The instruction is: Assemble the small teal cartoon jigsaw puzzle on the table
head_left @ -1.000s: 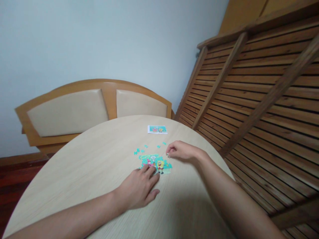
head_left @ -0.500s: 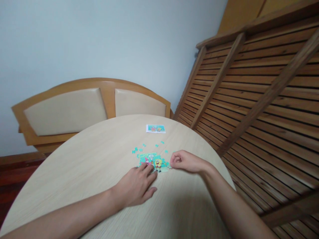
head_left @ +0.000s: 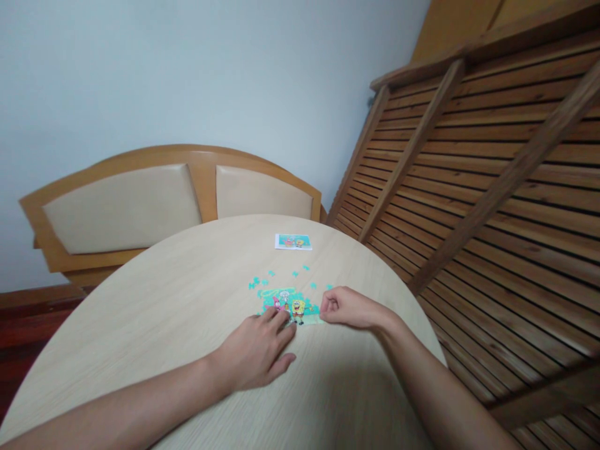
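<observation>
A partly assembled jigsaw puzzle [head_left: 300,308] with cartoon figures on a turquoise ground lies on the table. My left hand [head_left: 260,350] rests flat across its lower left part, fingers stretched out and covering some of the picture. At the puzzle's right edge, my right hand [head_left: 344,306] is closed in a pinch, fingertips down at the lower right corner on a puzzle piece, mostly hidden by the fingers. Several loose turquoise puzzle pieces [head_left: 254,283] are scattered beyond the puzzle.
A printed picture card [head_left: 293,242] with matching figures lies farther back on the round wooden table [head_left: 187,294]. Behind the table stands a padded wooden headboard [head_left: 126,209]. A slatted wooden panel [head_left: 450,206] leans along the right side.
My right hand has shifted slightly, its fingertips now lower against the puzzle's right corner, and a loose piece shows behind it. My left hand has stayed in place.
</observation>
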`<state>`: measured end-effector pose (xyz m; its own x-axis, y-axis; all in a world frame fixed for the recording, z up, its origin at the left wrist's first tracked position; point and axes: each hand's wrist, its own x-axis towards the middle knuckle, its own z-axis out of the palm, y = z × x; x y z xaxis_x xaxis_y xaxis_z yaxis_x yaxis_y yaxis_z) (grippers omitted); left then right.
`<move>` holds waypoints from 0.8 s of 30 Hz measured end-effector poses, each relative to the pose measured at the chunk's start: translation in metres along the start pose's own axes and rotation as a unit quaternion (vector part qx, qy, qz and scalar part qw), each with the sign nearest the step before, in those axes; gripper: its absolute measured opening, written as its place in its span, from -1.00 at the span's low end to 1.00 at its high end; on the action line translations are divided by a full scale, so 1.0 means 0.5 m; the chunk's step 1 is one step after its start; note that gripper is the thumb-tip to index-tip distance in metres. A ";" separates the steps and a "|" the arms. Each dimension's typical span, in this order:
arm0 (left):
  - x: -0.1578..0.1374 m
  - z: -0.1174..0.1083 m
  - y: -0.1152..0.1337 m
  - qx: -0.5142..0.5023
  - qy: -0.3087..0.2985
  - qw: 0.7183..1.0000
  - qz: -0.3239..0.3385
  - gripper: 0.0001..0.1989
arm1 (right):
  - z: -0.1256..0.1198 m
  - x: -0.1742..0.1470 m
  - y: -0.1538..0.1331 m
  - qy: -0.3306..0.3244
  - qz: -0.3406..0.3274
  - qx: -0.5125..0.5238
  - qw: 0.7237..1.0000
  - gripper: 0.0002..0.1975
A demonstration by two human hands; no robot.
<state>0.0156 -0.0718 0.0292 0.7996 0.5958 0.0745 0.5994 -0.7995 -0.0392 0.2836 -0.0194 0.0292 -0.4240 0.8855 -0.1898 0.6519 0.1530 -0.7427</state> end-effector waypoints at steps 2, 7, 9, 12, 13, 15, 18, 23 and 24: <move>-0.001 0.000 0.000 0.001 -0.001 1.000 0.000 -0.64 | 0.002 -0.001 -0.005 0.003 0.001 -0.008 1.000 -0.90; -0.002 -0.002 0.001 0.004 -0.001 1.000 0.001 -0.63 | 0.004 -0.001 -0.013 0.006 -0.025 -0.015 1.000 -0.86; -0.002 -0.003 0.002 0.004 0.001 1.000 0.001 -0.63 | 0.005 0.000 -0.011 0.005 -0.030 -0.007 1.000 -0.85; -0.002 -0.003 0.002 0.004 0.002 1.000 0.003 -0.63 | 0.007 0.003 -0.004 0.002 -0.035 0.006 0.999 -0.85; -0.002 -0.003 0.002 0.005 0.002 1.000 0.004 -0.63 | 0.007 0.005 0.000 0.003 -0.039 0.008 0.999 -0.84; -0.003 -0.001 0.001 0.008 0.002 1.000 0.005 -0.62 | 0.006 0.010 0.007 0.021 -0.051 0.002 0.998 -0.84; -0.003 0.000 -0.001 0.010 0.006 1.000 0.009 -0.62 | 0.000 0.019 0.022 0.103 -0.066 -0.051 0.991 -0.83; -0.004 -0.004 -0.001 0.005 0.010 1.000 0.028 -0.66 | -0.001 0.044 0.046 0.245 -0.094 -0.165 0.951 -0.80; -0.004 -0.004 0.000 0.005 0.011 0.999 0.031 -0.66 | 0.003 0.050 0.047 0.256 -0.102 -0.177 0.945 -0.79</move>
<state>0.0137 -0.0730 0.0313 0.8341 0.5436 0.0939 0.5495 -0.8337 -0.0546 0.2875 0.0059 0.0061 -0.2621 0.9042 0.3373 0.7974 0.3998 -0.4521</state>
